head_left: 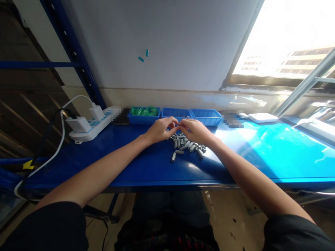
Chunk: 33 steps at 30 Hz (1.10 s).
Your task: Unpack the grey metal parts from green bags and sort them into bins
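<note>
My left hand and my right hand meet above the blue table, each with thumb and fingers pinched together. Their fingertips touch or nearly touch; whatever is between them is too small or hidden to make out. Just below and in front of them lies a loose pile of short grey metal sleeves, partly covered by my hands. One sleeve stands out from the pile on the near side.
Three blue bins line the wall: one with green plastic pieces, a middle bin with small parts, and a right bin. A white power strip with plugs lies left. A white flat device lies right.
</note>
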Tool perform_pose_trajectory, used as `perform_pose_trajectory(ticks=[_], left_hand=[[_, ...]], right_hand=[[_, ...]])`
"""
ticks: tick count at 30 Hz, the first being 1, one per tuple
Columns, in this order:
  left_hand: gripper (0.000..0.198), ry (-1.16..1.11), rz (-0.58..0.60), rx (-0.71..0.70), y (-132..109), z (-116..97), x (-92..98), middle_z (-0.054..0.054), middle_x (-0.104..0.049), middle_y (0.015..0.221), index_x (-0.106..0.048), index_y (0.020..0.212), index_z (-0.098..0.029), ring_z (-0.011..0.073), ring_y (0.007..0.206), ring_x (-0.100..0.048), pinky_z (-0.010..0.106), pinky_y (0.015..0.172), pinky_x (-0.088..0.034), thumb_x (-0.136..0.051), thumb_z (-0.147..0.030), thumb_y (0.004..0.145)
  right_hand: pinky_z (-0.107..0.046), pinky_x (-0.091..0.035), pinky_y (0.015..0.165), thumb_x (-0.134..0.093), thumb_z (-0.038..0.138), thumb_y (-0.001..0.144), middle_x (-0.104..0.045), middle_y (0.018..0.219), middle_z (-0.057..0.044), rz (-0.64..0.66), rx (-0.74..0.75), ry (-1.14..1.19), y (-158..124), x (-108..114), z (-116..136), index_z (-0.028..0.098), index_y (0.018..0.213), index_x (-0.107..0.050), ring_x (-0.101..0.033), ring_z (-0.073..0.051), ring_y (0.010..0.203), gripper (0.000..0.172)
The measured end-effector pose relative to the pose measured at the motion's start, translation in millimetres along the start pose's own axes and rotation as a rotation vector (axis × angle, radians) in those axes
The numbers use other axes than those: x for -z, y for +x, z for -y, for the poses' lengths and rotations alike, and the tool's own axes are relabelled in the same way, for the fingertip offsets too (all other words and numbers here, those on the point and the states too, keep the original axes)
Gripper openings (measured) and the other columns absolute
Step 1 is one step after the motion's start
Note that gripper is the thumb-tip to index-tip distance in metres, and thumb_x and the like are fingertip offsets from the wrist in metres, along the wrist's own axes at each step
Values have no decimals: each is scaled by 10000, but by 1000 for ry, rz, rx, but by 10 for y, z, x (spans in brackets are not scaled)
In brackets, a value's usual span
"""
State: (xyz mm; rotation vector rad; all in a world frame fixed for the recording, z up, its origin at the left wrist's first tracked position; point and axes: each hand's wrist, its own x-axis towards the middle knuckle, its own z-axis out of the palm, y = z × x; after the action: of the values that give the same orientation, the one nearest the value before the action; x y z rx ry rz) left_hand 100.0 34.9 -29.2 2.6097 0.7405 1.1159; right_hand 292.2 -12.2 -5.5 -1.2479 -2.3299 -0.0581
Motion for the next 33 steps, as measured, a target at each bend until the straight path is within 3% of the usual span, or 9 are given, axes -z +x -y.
perform_pose_trajectory(ticks=[12, 33], left_hand=[[173, 64, 52, -74, 2, -20, 43, 48, -659, 883, -599, 960, -177, 170, 828, -625, 271, 759, -470, -573, -307, 849], [204, 108, 31, -96, -1, -14, 47, 53, -658, 872, -599, 962, -175, 175, 820, -626, 277, 758, -469, -557, -355, 877]], right_hand=[[-247, -354, 652, -436, 212, 910, -668, 836, -56, 37, 11, 10, 3, -25, 0, 180, 875, -617, -571, -162, 750, 186], [-262, -370, 688, -411, 236, 933, -675, 844, -66, 38, 3, -5, 2, -39, -11, 182, 849, -594, -591, -180, 784, 208]])
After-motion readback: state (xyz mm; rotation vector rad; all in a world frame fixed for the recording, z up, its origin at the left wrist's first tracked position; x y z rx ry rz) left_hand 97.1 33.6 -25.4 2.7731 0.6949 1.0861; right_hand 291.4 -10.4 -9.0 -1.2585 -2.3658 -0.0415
